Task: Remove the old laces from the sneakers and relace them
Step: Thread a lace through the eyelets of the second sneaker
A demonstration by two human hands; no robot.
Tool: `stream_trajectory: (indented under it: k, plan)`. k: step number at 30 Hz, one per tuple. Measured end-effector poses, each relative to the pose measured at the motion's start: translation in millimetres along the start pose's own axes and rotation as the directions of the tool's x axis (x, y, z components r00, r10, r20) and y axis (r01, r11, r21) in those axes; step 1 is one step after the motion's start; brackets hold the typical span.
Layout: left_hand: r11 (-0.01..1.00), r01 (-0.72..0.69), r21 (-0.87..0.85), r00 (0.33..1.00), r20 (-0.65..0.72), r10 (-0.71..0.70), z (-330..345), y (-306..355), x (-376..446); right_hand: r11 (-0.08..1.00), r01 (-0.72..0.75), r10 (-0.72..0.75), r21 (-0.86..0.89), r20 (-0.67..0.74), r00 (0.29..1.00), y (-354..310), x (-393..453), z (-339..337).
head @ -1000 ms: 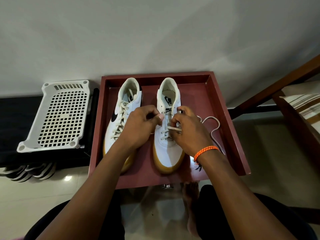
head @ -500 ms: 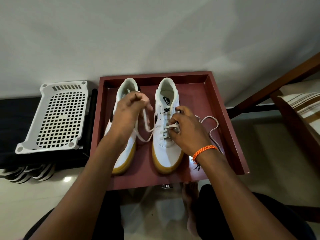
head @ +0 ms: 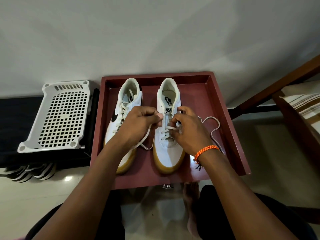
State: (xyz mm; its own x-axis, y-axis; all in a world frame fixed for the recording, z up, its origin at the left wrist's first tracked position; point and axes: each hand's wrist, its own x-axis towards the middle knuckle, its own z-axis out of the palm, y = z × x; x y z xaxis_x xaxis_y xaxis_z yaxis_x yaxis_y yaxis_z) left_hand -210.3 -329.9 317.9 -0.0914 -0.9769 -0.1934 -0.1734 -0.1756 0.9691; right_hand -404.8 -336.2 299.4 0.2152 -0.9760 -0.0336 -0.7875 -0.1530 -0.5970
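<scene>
Two white sneakers with tan soles stand side by side, toes toward the viewer, in a dark red tray (head: 223, 108) on a pale floor. The left sneaker (head: 128, 104) is fully laced and partly covered by the left forearm. The right sneaker (head: 168, 149) carries a cream lace (head: 213, 130) through its nearer eyelets only; the far eyelets beside the tongue are bare.

The left hand (head: 140, 123) is curled above the gap between the two shoes, thumb and fingers pinching one end of the lace, which droops in a loop down to the tray floor between the soles. The right hand (head: 188, 132), with an orange cord band (head: 206, 149) at the wrist, rests over the right side of the right sneaker, its fingertips pinching the lace where it crosses the eyelets. The other free length of lace lies in a wavy loop on the tray floor to the right of that hand.

A white perforated plastic rack (head: 58, 115) sits to the left of the tray on a dark surface.
</scene>
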Motion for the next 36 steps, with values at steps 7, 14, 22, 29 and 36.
stream_trajectory:
  k: [7, 14, 22, 29, 36]
  plan:
    - [0.990, -0.011, -0.138, 0.998, 0.066, 0.021, -1.7, 13.2, -7.4, 0.998, -0.034, 0.033, 0.062, 0.012, 0.999, 0.0, 1.0, -1.0]
    - [0.945, -0.022, -0.327, 0.990, 0.125, 0.066, 2.6, 20.5, -10.7, 0.968, -0.017, 0.022, 0.252, -0.016, 1.000, -6.0, -1.0, -2.3]
    - [0.974, -0.079, -0.212, 0.964, 0.232, 0.129, 12.5, 21.0, -11.9, 0.942, 0.142, -0.038, 0.303, -0.323, 0.946, -24.8, -7.2, 12.0]
    - [0.975, -0.110, -0.191, 0.992, 0.041, 0.119, 22.9, 15.4, -10.6, 0.849, 0.216, 0.124, 0.482, -0.581, 0.805, -8.1, 5.5, -19.2]
    - [0.776, -0.158, -0.610, 0.986, -0.132, 0.098, -4.3, 27.9, -10.1, 0.498, 0.205, 0.511, 0.843, -0.476, 0.716, 8.1, 17.3, -38.0]
